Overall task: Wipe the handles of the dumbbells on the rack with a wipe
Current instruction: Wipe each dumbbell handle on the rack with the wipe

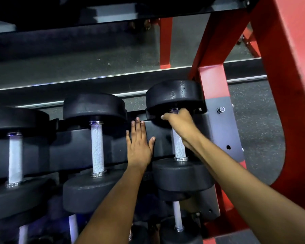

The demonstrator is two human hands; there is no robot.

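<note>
Our right hand (pixel 179 124) curls round the upper handle (pixel 178 147) of the dumbbell at the rack's (pixel 218 120) right end, wipe unseen, while our left hand (pixel 138 147) rests flat-fingered beside it, likely for steadiness.

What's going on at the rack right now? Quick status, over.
Right hand curled round top of rightmost dumbbell handle; wipe not visible. Left hand flat on rack rail. Nothing blocking.
</note>
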